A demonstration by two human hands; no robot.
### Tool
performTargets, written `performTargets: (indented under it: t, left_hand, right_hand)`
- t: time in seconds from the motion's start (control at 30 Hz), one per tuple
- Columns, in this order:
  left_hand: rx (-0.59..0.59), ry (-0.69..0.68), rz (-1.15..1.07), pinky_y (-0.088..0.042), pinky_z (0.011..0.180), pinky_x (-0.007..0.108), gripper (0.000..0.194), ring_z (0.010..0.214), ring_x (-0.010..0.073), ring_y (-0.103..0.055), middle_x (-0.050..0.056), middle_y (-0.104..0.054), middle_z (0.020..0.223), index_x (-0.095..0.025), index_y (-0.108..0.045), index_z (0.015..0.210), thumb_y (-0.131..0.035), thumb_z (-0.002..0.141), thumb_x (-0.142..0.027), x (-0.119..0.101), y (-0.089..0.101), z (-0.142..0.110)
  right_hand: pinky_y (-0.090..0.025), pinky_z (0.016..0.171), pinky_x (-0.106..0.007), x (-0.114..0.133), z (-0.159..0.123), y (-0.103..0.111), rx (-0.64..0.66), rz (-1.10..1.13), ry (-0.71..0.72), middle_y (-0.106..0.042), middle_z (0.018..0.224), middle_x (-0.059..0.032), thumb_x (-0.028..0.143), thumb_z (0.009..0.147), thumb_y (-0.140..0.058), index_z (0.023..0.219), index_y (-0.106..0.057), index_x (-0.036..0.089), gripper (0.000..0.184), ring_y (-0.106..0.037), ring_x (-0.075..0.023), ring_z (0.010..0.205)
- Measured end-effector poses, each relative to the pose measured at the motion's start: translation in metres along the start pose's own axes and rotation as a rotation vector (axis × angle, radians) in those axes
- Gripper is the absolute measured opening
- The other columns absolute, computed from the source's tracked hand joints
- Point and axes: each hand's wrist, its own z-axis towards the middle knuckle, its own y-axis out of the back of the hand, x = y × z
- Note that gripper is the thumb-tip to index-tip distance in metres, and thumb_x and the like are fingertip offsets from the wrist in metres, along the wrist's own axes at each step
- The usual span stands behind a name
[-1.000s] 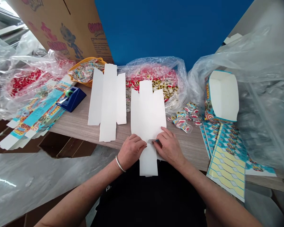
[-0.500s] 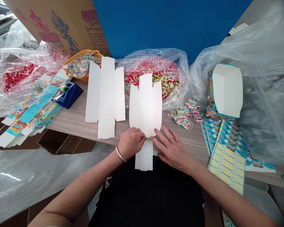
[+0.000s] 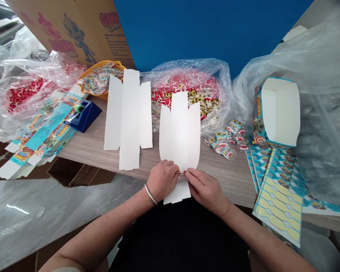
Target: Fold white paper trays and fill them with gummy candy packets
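A white flat carton blank stands tilted up from the front edge of the wooden table, its lower flap hanging over the edge. My left hand is closed and pinches the blank at its fold from the left. My right hand has its fingers pressed together on the same fold from the right. A second white blank lies flat to the left.
A plastic bag of candies lies behind the blank. Loose wrapped candies lie to the right. A folded open carton sits on printed blanks at right. A blue tape dispenser, an orange basket and a cardboard box are at left.
The blank's upper part has risen and curved up from the table. My right hand has gone from lying flat with spread fingers to closing on the fold beside my left hand.
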Motion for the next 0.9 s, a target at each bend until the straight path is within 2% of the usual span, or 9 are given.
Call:
performTargets:
  t: [0.13, 0.37, 0.47, 0.5, 0.53, 0.6, 0.7, 0.77, 0.9]
  left_hand:
    - [0.08, 0.047, -0.169, -0.048, 0.073, 0.03, 0.018, 0.076, 0.0175, -0.06, 0.0, -0.064, 0.078, -0.021, -0.064, 0.085, -0.062, 0.081, -0.004, 0.001, 0.009, 0.005]
    - [0.221, -0.051, -0.385, -0.046, 0.07, 0.028, 0.031, 0.073, 0.0157, -0.055, 0.001, -0.057, 0.087, -0.023, -0.046, 0.092, -0.043, 0.072, 0.001, 0.009, 0.044, 0.007]
    - [0.306, -0.129, -0.48, -0.049, 0.079, 0.031, 0.02, 0.084, 0.0188, -0.057, 0.003, -0.057, 0.092, -0.023, -0.047, 0.1, -0.048, 0.084, -0.01, 0.014, 0.057, 0.004]
    - [0.322, -0.163, -0.516, -0.05, 0.082, 0.032, 0.018, 0.088, 0.0202, -0.057, 0.005, -0.057, 0.095, -0.022, -0.047, 0.104, -0.055, 0.088, -0.02, 0.016, 0.059, 0.002]
    - [0.329, -0.199, -0.54, -0.051, 0.085, 0.033, 0.027, 0.092, 0.0217, -0.057, 0.007, -0.058, 0.1, -0.021, -0.047, 0.107, -0.062, 0.089, -0.033, 0.017, 0.059, -0.001]
    - [0.302, -0.25, -0.532, -0.052, 0.085, 0.034, 0.042, 0.096, 0.0233, -0.057, 0.01, -0.058, 0.107, -0.02, -0.046, 0.109, -0.07, 0.085, -0.045, 0.019, 0.053, -0.007]
    - [0.206, -0.266, -0.421, -0.053, 0.084, 0.032, 0.01, 0.096, 0.0201, -0.058, 0.01, -0.06, 0.108, -0.019, -0.048, 0.106, -0.051, 0.099, -0.024, 0.02, 0.035, -0.02]
    - [0.14, -0.265, -0.366, -0.053, 0.087, 0.031, 0.015, 0.097, 0.0185, -0.059, 0.009, -0.062, 0.106, -0.017, -0.05, 0.107, -0.039, 0.1, -0.011, 0.018, 0.025, -0.026]
    - [-0.028, -0.259, -0.282, -0.047, 0.092, 0.035, 0.018, 0.106, 0.0215, -0.059, 0.007, -0.068, 0.096, -0.016, -0.057, 0.103, -0.039, 0.1, -0.01, 0.012, 0.021, -0.028]
  right_hand:
    - [-0.061, 0.086, -0.03, 0.004, 0.008, -0.003, -0.083, 0.224, -0.11, -0.072, 0.11, -0.0121, 0.006, 0.093, -0.052, 0.117, -0.069, 0.017, 0.032, -0.071, -0.0189, 0.098]
    - [-0.063, 0.079, -0.027, 0.011, 0.012, -0.001, -0.139, 0.259, -0.238, -0.072, 0.105, -0.0101, 0.001, 0.09, -0.05, 0.109, -0.068, 0.021, 0.032, -0.073, -0.0169, 0.092]
    - [-0.063, 0.076, -0.027, 0.011, 0.01, -0.001, -0.148, 0.263, -0.272, -0.072, 0.103, -0.0101, 0.001, 0.089, -0.052, 0.108, -0.067, 0.021, 0.031, -0.073, -0.0168, 0.088]
    - [-0.063, 0.076, -0.027, 0.011, 0.01, 0.0, -0.143, 0.266, -0.278, -0.072, 0.103, -0.01, 0.001, 0.089, -0.052, 0.108, -0.066, 0.021, 0.031, -0.073, -0.0168, 0.088]
    - [-0.063, 0.076, -0.027, 0.01, 0.009, 0.0, -0.134, 0.269, -0.28, -0.072, 0.103, -0.0099, 0.0, 0.089, -0.052, 0.109, -0.066, 0.022, 0.032, -0.073, -0.0167, 0.088]
    - [-0.062, 0.076, -0.027, 0.009, 0.009, 0.002, -0.102, 0.278, -0.27, -0.072, 0.105, -0.0098, 0.001, 0.089, -0.053, 0.11, -0.065, 0.021, 0.031, -0.072, -0.017, 0.09]
    - [-0.061, 0.074, -0.028, 0.006, 0.011, 0.006, -0.027, 0.318, -0.25, -0.071, 0.103, -0.0095, 0.002, 0.089, -0.054, 0.107, -0.064, 0.02, 0.028, -0.071, -0.0174, 0.088]
    - [-0.059, 0.071, -0.027, 0.004, 0.015, 0.01, 0.043, 0.358, -0.271, -0.07, 0.099, -0.0085, 0.002, 0.088, -0.052, 0.102, -0.064, 0.02, 0.025, -0.069, -0.0169, 0.084]
    - [-0.055, 0.068, -0.028, -0.001, 0.025, 0.017, 0.188, 0.399, -0.308, -0.068, 0.093, -0.0062, 0.0, 0.087, -0.047, 0.094, -0.06, 0.02, 0.025, -0.065, -0.0167, 0.078]
